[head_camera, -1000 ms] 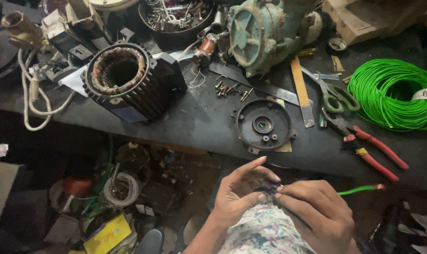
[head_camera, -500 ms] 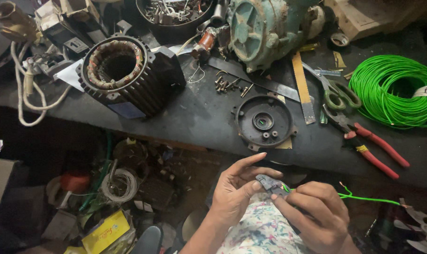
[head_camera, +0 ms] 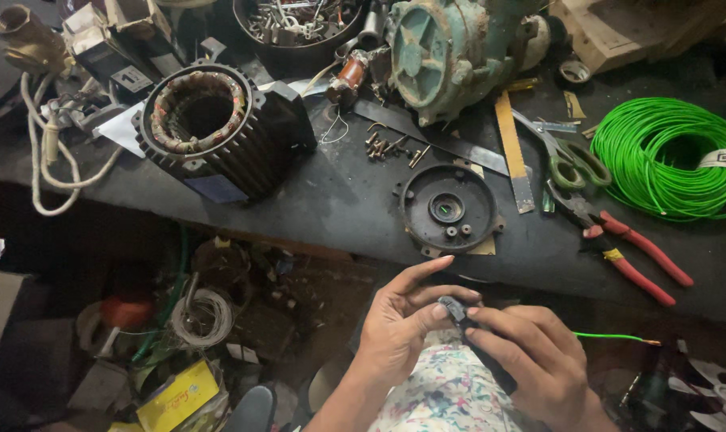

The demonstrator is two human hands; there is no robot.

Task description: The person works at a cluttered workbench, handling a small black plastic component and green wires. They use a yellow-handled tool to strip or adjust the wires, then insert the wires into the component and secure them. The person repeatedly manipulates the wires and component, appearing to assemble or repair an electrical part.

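Both my hands meet low in the head view, over my lap. My left hand (head_camera: 403, 324) pinches a small dark grey part (head_camera: 453, 308) between thumb and fingers. My right hand (head_camera: 531, 360) grips the same part from the right. A thin green wire (head_camera: 611, 337) with a bare copper tip sticks out to the right of my right hand. Above the hands, on the dark workbench (head_camera: 339, 200), lies a round black motor end cover (head_camera: 449, 208).
A finned motor stator (head_camera: 211, 128) stands at the left of the bench, a teal motor housing (head_camera: 451, 52) at the back. A green wire coil (head_camera: 671, 156), red-handled pliers (head_camera: 627, 252), scissors (head_camera: 567, 156) and loose screws (head_camera: 387, 146) lie right. Clutter fills the floor below.
The view has tilted slightly. My hands have drawn closer around the small part, and the green wire now points straight to the right.
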